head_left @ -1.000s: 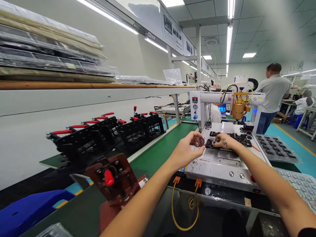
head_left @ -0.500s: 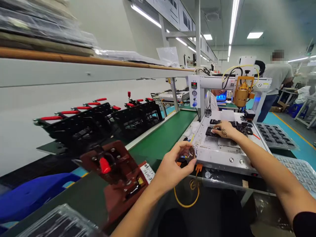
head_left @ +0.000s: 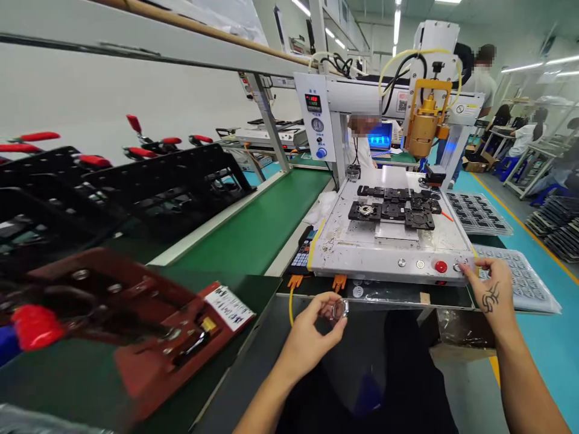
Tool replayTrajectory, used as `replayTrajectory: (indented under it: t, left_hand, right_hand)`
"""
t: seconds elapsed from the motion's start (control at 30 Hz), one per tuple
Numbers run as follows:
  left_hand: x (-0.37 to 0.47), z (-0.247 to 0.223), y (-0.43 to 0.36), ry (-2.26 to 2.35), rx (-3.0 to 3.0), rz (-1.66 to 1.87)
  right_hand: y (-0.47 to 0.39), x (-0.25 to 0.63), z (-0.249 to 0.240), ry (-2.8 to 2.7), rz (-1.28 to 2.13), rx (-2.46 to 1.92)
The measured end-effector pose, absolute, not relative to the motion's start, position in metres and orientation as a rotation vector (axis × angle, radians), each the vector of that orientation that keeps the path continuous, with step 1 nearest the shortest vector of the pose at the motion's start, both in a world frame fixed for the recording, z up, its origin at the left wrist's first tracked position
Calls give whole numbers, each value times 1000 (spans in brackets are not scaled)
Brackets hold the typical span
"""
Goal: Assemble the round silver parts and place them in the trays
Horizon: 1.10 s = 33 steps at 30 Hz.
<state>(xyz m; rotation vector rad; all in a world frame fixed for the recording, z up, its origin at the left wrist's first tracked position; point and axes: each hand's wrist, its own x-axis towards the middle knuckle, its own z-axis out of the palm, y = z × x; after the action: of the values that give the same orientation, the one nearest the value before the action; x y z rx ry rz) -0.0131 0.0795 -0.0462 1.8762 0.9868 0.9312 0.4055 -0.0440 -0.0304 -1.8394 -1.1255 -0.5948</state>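
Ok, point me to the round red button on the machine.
Head view, right side: the red button is on the machine's front edge, between two silver buttons and the right hand.

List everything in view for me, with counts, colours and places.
Machine: one, white, ahead
Cylinder: one, gold, machine head
Blocks: several, black, machine bed
Button: one, red, machine front
Plugs: two, orange, below machine
Belt: one, green, left
Handles: several, red, far left
Press: one, dark red, near left
Trays: two, clear, right
Workers: several, pale shirts, background
Left hand: one, bare, holding clear ring-like part
Right hand: one, tattooed, machine's front-right corner
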Motion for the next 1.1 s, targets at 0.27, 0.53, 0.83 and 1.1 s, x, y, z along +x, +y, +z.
replayTrajectory:
  t: [0.27,0.53,0.83,1.1]
  left_hand:
    - [-2,-64,68,891,1832,818]
    - [3,-75,78,837,1857,673]
    - [9,-92,107,757,1749,520]
    - [3,-92,104,719,1696,506]
  right_hand:
    - [1,255,-67,-1989,117,-1319]
    - [45,225,-113,-1999,129,-1385]
    - [54,218,-132,-2027,5,-1441]
    - [18,217,-148,-2015,121,-1290]
